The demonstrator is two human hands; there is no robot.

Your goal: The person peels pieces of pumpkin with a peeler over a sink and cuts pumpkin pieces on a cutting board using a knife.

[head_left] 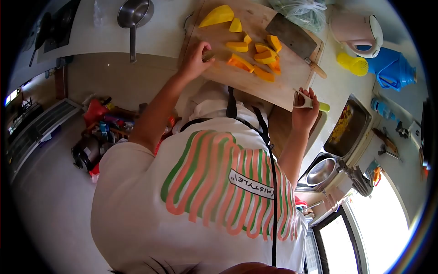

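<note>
My left hand (194, 63) is closed around a small brownish-green piece (208, 55), probably pumpkin with rind, over the near left of the wooden cutting board (287, 86). My right hand (305, 112) grips a peeler (324, 107) with a white and light-green body, just off the board's near right edge. Several orange pumpkin pieces (241, 62) lie across the board, and a larger yellow wedge (217, 16) rests at its far left. A cleaver (292, 35) with a wooden handle lies flat on the board's right side.
Right of the board is a sink (347, 125) with yellow-orange scraps in it. A kettle (351, 29), a yellow container (353, 64) and a blue jug (397, 71) stand at the far right. A saucepan (135, 13) sits at the left, its handle towards me.
</note>
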